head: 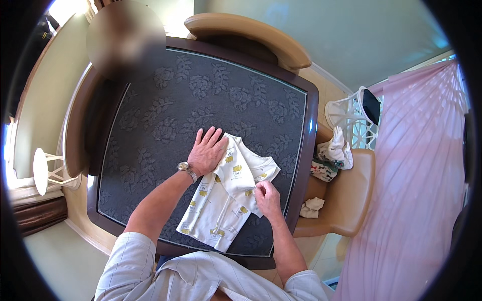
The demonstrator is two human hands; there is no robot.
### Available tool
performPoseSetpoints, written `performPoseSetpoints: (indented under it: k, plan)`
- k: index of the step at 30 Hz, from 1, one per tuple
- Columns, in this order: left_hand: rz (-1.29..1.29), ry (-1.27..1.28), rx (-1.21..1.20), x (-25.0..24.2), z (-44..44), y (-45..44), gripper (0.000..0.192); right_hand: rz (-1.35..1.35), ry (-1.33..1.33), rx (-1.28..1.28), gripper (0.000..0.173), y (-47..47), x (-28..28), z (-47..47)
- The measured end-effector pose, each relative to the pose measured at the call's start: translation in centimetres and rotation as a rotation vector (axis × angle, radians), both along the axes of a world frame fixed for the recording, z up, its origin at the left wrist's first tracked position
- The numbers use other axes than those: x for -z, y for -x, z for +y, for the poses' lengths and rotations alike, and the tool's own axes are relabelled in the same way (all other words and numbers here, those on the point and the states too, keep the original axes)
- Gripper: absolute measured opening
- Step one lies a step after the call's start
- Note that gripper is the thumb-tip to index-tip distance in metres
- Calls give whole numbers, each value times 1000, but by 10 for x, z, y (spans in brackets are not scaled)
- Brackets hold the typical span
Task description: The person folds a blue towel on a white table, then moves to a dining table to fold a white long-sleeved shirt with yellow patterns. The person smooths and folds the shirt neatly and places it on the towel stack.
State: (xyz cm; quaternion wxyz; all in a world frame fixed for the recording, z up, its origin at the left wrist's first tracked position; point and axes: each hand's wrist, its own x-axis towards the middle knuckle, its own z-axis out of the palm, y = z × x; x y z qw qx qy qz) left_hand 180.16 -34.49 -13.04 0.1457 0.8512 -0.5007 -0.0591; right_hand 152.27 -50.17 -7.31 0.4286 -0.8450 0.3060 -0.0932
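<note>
A small white shirt [235,210] with a print of yellow fries lies on the dark patterned tabletop [162,120]. Part of it is folded over towards the middle, with creases running down the body. My left hand [206,152], a metal watch on its wrist, rests flat with fingers spread against the shirt's upper left edge. My right hand [268,199] pinches the fabric at the right side, below the neckline. Its fingertips cover the bit of cloth they grip.
A tan chair [350,192] at the right bears crumpled clothes [331,158] and a small white cloth [311,208]. Other tan chairs stand at the far side [248,32] and left [75,124]. White stools [41,171] and a pink curtain [406,169] are farther out. A blurred patch covers the upper left.
</note>
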Motion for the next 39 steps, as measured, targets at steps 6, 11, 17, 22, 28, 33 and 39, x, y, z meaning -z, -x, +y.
performPoseSetpoints:
  k: [6,11,17,22,28,33,39]
  plan:
    - [-3,14,-3,3,0,-1,52,41,8,135,16,3,23,-14]
    - [-15,51,-4,5,1,-1,51,215,-187,351,34,4,44,-40]
    - [6,37,-10,5,-1,-1,51,229,-129,359,32,-6,55,-46]
    - [-7,37,-8,6,1,-1,51,128,-163,388,29,-4,65,-49]
    - [-1,39,-6,7,1,-2,52,123,-225,391,28,-1,60,-56]
    - [5,51,-12,8,1,-1,53,107,-185,410,28,2,35,-83]
    - [28,36,-17,6,2,-1,53,198,172,409,28,-8,15,-85]
